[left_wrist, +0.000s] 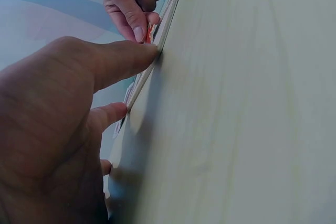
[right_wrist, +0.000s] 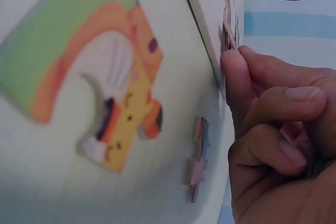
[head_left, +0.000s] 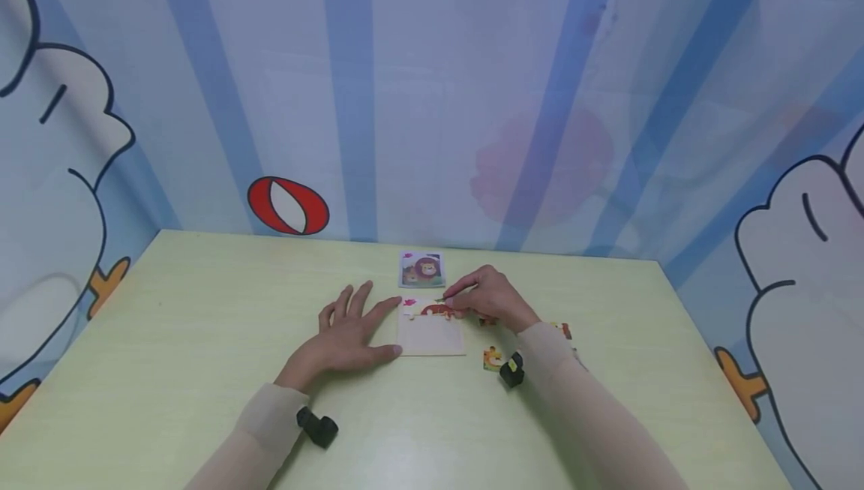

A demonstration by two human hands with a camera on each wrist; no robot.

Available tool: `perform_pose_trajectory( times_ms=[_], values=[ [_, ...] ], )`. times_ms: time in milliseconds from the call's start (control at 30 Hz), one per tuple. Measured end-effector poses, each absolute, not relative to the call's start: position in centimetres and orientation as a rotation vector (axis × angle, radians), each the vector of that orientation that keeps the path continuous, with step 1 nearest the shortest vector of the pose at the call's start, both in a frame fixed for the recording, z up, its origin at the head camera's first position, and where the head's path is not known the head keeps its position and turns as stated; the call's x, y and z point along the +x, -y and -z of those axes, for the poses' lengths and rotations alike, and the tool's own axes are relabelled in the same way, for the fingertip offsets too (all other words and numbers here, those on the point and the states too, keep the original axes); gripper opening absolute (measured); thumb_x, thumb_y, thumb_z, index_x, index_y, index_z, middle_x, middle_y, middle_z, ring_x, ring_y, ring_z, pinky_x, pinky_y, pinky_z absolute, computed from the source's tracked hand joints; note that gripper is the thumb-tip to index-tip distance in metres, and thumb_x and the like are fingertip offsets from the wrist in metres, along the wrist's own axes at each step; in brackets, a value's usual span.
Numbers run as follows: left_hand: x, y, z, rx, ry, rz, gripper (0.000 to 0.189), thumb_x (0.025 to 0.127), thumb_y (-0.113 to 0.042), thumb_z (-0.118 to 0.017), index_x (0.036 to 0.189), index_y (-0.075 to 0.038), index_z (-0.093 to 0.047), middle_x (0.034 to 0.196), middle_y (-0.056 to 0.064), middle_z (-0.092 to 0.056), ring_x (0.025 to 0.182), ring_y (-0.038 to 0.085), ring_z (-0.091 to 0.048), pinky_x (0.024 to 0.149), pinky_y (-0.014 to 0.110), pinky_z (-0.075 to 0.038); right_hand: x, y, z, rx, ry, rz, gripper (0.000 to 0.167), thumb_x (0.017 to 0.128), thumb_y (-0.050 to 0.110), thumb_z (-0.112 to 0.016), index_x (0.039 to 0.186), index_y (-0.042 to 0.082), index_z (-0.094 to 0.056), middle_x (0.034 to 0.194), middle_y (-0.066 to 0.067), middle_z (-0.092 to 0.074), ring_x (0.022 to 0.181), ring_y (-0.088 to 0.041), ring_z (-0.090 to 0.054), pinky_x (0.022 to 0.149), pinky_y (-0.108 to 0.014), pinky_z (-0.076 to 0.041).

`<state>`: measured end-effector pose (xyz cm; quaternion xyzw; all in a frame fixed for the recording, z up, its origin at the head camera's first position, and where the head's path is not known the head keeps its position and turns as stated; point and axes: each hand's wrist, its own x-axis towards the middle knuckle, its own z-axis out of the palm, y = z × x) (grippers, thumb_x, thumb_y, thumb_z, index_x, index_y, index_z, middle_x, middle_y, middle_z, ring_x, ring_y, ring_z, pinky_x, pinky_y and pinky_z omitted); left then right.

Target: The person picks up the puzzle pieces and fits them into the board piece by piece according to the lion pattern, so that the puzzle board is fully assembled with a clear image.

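Note:
A white puzzle board (head_left: 430, 340) lies on the table, its upper part filled with printed pieces and its lower part bare. My left hand (head_left: 347, 340) is spread at its left side, with thumb and index fingertips at the board's edge, as the left wrist view also shows. Over the board's upper right corner, my right hand (head_left: 491, 301) pinches a thin jigsaw puzzle piece (right_wrist: 231, 37) between thumb and index finger, the other fingers curled in. Its printed face is mostly hidden. Just behind the board sits a picture card (head_left: 421, 270) showing a lion.
Loose puzzle pieces lie to the right of the board: an orange and yellow one (head_left: 493, 359), one partly under the right hand (head_left: 487, 320), and another by the right sleeve (head_left: 562, 330). A printed curtain (head_left: 432, 100) stands behind the pale table (head_left: 202, 325).

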<state>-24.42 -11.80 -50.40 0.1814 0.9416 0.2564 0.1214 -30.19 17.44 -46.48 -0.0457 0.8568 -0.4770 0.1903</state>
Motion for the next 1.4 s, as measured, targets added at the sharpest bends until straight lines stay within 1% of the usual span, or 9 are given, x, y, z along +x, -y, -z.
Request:
perform_pose_trajectory(
  times_ms=[100,300,633,867,1033,1133,1200,1300,1400],
  values=[
    [-24.5,11.8,50.5,0.527,-2.752,-0.739,0.085,0.095,-0.057,-0.069,0.169,-0.035,-0.033,0.183,0.017,-0.001,0.167,0.050,0.009,0.127,0.078,0.000,-30.3,-17.0,46.3,-0.099,-2.437,1.287,0.010,0.095,0.019,-0.082,0.103,0.018,-0.086,0.068,-0.007,-0.075,0.040,-0.013,-0.027,0.043,-0.031,-0.028],
    [-24.6,11.8,50.6,0.530,-2.753,-0.735,0.085,0.095,-0.058,-0.069,0.169,-0.035,-0.032,0.183,0.017,-0.001,0.166,0.051,0.008,0.126,0.078,-0.002,-30.4,-16.2,45.7,-0.050,-2.520,1.127,0.008,0.094,0.020,-0.084,0.099,0.014,-0.082,0.064,-0.005,-0.072,0.043,-0.012,-0.035,0.041,-0.029,-0.031],
    [-24.4,11.7,50.3,0.541,-2.745,-0.758,0.084,0.096,-0.057,-0.067,0.169,-0.034,-0.032,0.183,0.017,-0.001,0.166,0.051,0.007,0.126,0.078,0.000,-30.6,-16.0,45.6,-0.069,-2.591,1.052,0.014,0.091,0.020,-0.088,0.086,0.011,-0.078,0.056,-0.002,-0.062,0.046,-0.013,-0.039,0.044,-0.029,-0.033],
    [-24.6,11.8,50.5,0.542,-2.749,-0.748,0.084,0.096,-0.058,-0.068,0.169,-0.034,-0.032,0.183,0.017,-0.001,0.166,0.051,0.007,0.126,0.078,-0.001,-30.6,-16.1,45.7,-0.079,-2.608,1.046,0.016,0.091,0.020,-0.088,0.085,0.010,-0.077,0.061,-0.003,-0.068,0.049,-0.012,-0.044,0.048,-0.028,-0.036],
    [-24.7,11.8,50.7,0.538,-2.748,-0.746,0.085,0.095,-0.058,-0.069,0.169,-0.035,-0.033,0.183,0.017,-0.001,0.166,0.050,0.008,0.126,0.078,-0.001,-30.7,-16.2,45.8,-0.103,-2.602,1.042,0.015,0.092,0.023,-0.087,0.088,0.012,-0.077,0.060,0.000,-0.065,0.050,-0.012,-0.045,0.048,-0.027,-0.037],
    [-24.7,11.8,50.7,0.534,-2.743,-0.740,0.086,0.095,-0.058,-0.069,0.169,-0.034,-0.032,0.183,0.018,-0.001,0.166,0.050,0.008,0.126,0.078,0.000,-30.9,-16.6,45.9,-0.155,-2.572,1.065,0.011,0.095,0.024,-0.084,0.095,0.014,-0.079,0.062,0.001,-0.063,0.051,-0.013,-0.047,0.050,-0.029,-0.040],
    [-24.7,11.8,50.7,0.530,-2.741,-0.743,0.086,0.095,-0.057,-0.069,0.169,-0.033,-0.032,0.182,0.018,-0.001,0.166,0.051,0.008,0.126,0.078,0.000,-31.0,-17.1,45.8,-0.203,-2.544,1.093,0.011,0.096,0.025,-0.081,0.101,0.015,-0.080,0.066,-0.001,-0.065,0.053,-0.016,-0.050,0.052,-0.030,-0.042],
    [-24.7,11.8,50.6,0.528,-2.741,-0.750,0.085,0.095,-0.055,-0.069,0.169,-0.032,-0.033,0.182,0.019,-0.002,0.166,0.051,0.008,0.126,0.078,0.000,-31.0,-17.9,45.5,-0.275,-2.510,1.120,0.018,0.098,0.026,-0.079,0.112,0.015,-0.080,0.076,-0.007,-0.072,0.057,-0.020,-0.057,0.056,-0.033,-0.047],
    [-24.5,11.7,50.4,0.531,-2.738,-0.764,0.085,0.095,-0.054,-0.069,0.169,-0.031,-0.034,0.182,0.019,-0.002,0.166,0.052,0.008,0.126,0.079,0.000,-31.0,-18.7,45.0,-0.320,-2.499,1.134,0.024,0.099,0.026,-0.079,0.119,0.015,-0.079,0.088,-0.011,-0.077,0.062,-0.023,-0.065,0.060,-0.035,-0.053]
  ],
)
